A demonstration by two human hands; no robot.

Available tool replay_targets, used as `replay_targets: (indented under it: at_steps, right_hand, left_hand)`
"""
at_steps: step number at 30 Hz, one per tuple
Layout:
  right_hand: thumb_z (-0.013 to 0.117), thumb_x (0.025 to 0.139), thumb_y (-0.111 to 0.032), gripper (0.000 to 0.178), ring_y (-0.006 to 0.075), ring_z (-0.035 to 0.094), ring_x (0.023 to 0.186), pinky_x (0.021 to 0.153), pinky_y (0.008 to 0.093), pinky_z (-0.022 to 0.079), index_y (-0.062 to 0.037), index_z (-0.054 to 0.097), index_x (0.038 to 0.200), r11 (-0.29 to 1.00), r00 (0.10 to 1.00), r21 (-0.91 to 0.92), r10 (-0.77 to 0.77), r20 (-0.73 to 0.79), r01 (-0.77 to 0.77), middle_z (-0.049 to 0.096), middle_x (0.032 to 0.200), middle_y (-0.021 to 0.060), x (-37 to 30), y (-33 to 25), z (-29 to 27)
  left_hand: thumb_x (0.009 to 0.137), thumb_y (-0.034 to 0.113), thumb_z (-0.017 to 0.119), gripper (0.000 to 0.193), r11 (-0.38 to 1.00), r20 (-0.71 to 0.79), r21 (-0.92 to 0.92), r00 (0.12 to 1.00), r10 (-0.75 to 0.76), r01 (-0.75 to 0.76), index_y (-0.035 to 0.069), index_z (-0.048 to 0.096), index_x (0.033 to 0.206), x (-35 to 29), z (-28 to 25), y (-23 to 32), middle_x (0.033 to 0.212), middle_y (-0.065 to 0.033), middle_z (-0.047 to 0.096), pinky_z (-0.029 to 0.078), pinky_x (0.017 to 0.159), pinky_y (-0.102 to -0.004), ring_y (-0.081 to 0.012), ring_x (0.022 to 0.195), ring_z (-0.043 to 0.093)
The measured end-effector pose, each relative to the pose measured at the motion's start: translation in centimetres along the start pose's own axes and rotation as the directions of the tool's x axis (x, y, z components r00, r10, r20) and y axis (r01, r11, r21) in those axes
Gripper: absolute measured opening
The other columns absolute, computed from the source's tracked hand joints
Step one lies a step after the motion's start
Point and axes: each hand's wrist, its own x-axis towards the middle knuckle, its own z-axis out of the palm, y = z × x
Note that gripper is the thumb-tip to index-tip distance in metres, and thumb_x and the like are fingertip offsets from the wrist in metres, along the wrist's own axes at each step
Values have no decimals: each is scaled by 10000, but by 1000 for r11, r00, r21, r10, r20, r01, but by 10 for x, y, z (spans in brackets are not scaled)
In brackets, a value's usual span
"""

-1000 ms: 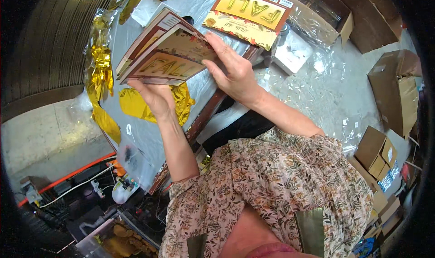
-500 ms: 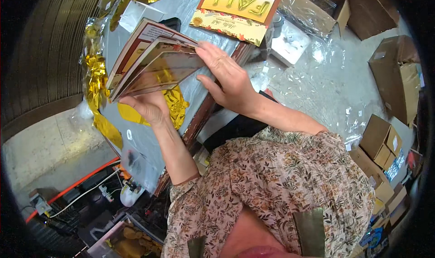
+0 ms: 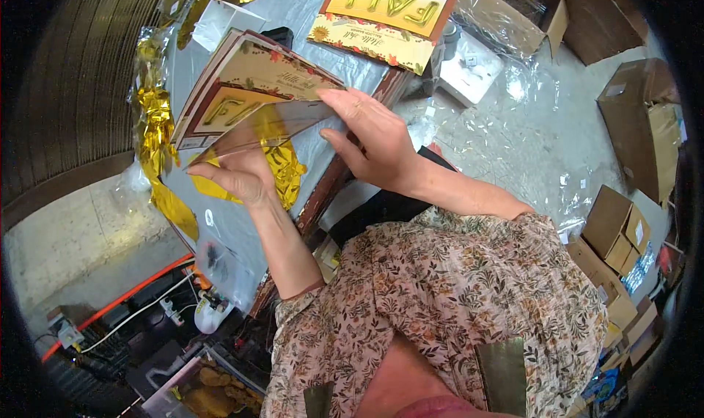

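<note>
My left hand [image 3: 238,180] grips a fanned stack of flat packets [image 3: 286,77] from below. The thumb lies along their lower edge, and the other fingers are mostly hidden behind. The packets have printed cards with gold letter balloons, leaves and red-brown borders. A see-through sheet [image 3: 253,132] leans away from the nearest card, showing gold foil through it. My right hand [image 3: 374,132] rests its outstretched fingertips on the stack's right edge, thumb held apart from the fingers. Beyond the hands, a similar packet [image 3: 381,22] lies on the plastic-covered table [image 3: 246,253].
Gold foil strips [image 3: 155,121] trail along the table's left side, and more gold foil [image 3: 282,165] lies under the stack. A white box [image 3: 224,23] stands behind. Right of the table, cardboard boxes [image 3: 638,125] and plastic scraps [image 3: 513,88] lie on the floor. An orange bar [image 3: 121,304] runs at lower left.
The stack has fanned wider: a card's printed front now faces me behind the see-through sheet, where packet edges showed before. My hands have hardly shifted.
</note>
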Motion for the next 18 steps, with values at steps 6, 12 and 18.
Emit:
replay_targets:
  at_steps: [6, 12, 18]
  right_hand:
    - [706, 837, -8, 417, 373, 618, 1161, 971, 396, 510, 38, 563, 1227, 1000, 996, 16, -12, -84, 13, 607, 1285, 232, 17, 14, 8]
    - [697, 852, -21, 471, 376, 589, 1212, 995, 400, 504, 43, 527, 1287, 999, 998, -26, -34, -59, 33, 582, 1317, 246, 11, 3, 8]
    - [701, 849, -26, 521, 379, 565, 1245, 1017, 411, 487, 50, 503, 1325, 1000, 999, 12, -9, -39, 10, 558, 1345, 254, 6, -2, 2]
  left_hand:
    - [881, 659, 573, 833, 997, 75, 36, 995, 60, -62, 121, 376, 1487, 0, -8, -4, 1519, -92, 394, 232, 1196, -497, -281, 1402, 360]
    - [892, 619, 591, 760, 995, 70, 35, 994, 85, -88, 144, 421, 1461, -4, -9, -4, 1500, -72, 420, 256, 1189, -484, -260, 1380, 391]
    - [892, 621, 590, 734, 988, 58, 73, 990, 132, -136, 154, 456, 1442, -4, -11, -6, 1502, -68, 423, 254, 1190, -489, -263, 1384, 390]
